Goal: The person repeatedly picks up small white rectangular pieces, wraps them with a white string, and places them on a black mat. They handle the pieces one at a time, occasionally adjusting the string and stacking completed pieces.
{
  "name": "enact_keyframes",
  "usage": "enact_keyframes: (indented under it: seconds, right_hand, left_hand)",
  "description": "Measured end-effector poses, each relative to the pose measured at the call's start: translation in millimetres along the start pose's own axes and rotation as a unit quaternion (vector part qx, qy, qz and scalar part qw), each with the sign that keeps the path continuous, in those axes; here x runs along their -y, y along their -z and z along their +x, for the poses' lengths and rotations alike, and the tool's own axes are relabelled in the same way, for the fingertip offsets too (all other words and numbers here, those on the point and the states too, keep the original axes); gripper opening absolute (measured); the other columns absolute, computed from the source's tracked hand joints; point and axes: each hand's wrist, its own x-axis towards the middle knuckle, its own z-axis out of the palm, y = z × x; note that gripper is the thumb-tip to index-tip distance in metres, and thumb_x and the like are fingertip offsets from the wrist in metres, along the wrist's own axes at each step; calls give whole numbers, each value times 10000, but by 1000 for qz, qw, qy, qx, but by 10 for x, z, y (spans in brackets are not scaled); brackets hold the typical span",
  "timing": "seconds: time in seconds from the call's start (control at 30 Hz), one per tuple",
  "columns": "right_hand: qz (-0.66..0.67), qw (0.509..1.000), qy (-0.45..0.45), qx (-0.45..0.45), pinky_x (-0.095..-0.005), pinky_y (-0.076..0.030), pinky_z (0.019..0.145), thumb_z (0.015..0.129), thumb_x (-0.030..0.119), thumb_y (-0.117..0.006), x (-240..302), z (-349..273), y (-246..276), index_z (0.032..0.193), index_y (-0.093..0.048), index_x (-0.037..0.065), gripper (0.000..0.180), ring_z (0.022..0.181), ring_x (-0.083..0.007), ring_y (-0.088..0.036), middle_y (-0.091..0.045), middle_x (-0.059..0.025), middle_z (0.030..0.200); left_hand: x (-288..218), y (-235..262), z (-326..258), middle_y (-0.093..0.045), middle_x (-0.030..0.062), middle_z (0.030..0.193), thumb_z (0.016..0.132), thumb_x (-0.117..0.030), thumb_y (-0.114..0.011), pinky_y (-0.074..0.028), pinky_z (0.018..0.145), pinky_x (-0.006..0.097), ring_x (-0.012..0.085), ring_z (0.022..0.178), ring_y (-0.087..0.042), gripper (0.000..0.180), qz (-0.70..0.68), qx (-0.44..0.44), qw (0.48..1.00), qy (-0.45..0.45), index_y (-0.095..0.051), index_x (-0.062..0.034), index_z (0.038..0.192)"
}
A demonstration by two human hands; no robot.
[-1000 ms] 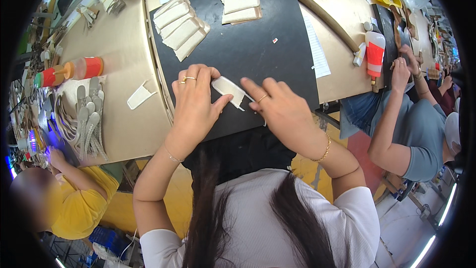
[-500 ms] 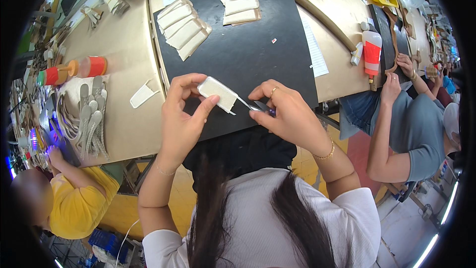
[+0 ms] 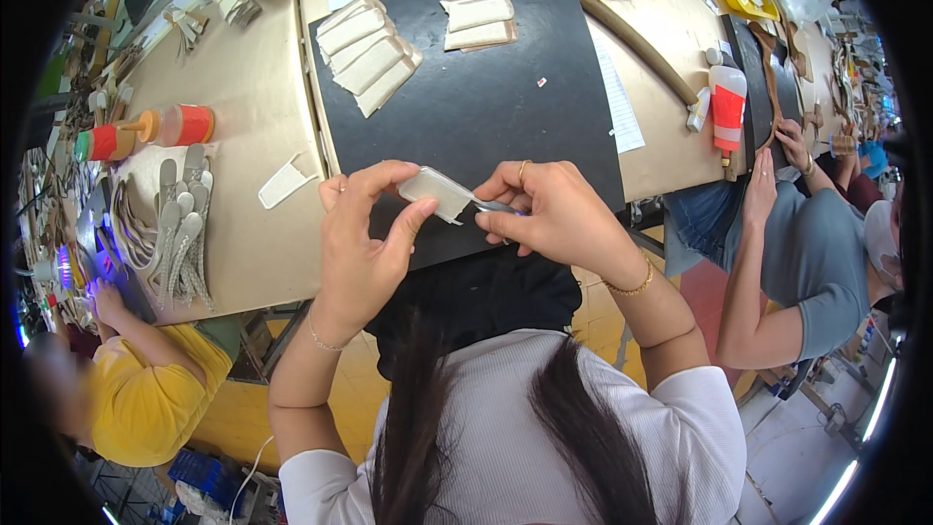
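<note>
Tan tabletop (image 3: 243, 117) runs across the upper view, with a black mat (image 3: 486, 107) laid over its middle. A person in a yellow top (image 3: 146, 389) sits at the lower left, and another in a grey-blue top (image 3: 816, 272) at the right rests a hand near the table's edge. On the mat's far part lie two stacks of cream strips, one (image 3: 367, 53) at the left and a smaller one (image 3: 476, 17) beside it. A fan of grey shaped pieces (image 3: 180, 233) lies on the table at the left, near an orange pot (image 3: 190, 123) and a lone white piece (image 3: 284, 183). A red-and-white glue bottle (image 3: 727, 107) stands at the right edge.

Against the frame a second ago, both hands have come up off the mat: then the left hand lay flat on it and the pale piece lay beneath the fingertips; half a second ago the piece was already lifted, and now it sits a little higher and nearer the middle between the hands.

Left hand (image 3: 364, 253) pinches the small pale piece (image 3: 437, 192) at its left end, thumb below and forefinger curled over the top. Right hand (image 3: 554, 214) is closed around a slim dark tool (image 3: 491, 205), whose tip touches the piece's right end; the rest of the tool is hidden in the fist. The piece hangs in the air above the mat's near edge, tilted down to the right, between the two sets of fingertips.
</note>
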Motion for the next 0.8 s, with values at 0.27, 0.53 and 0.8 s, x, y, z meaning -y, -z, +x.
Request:
enact_keyframes:
  seconds: [0.27, 0.53, 0.8]
  right_hand:
    - [51, 999, -5, -8, -256, -579, 551, 921, 66, -712, -58, 69, 0, 1057, -705, -86, 204, 697, -129, -749, -764, -124, 806]
    - [111, 992, -36, -56, -220, -581, 566, 929, 72, -733, -165, 200, 271, 1129, -645, -74, 263, 866, -138, -767, -753, -108, 945]
    - [200, 978, 39, -42, -201, -548, 537, 927, 110, -775, -63, 267, 407, 1164, -618, -66, 334, 907, -150, -765, -739, -120, 990]
  left_hand:
    - [115, -61, -53, -590, 77, 1206, 900, -19, -800, -460, 993, 293, 160, 1084, -597, 424, -32, -46, 998, 28, -568, -25, 1255]
    - [835, 673, -173, -621, 121, 1246, 897, -121, -806, -479, 995, 363, 210, 1095, -610, 470, -24, -212, 948, 238, -573, -32, 1296]
    - [394, 261, -68, -599, 92, 1205, 831, -299, -859, -490, 951, 410, 282, 1129, -567, 483, 205, -138, 962, 119, -699, -45, 1209]
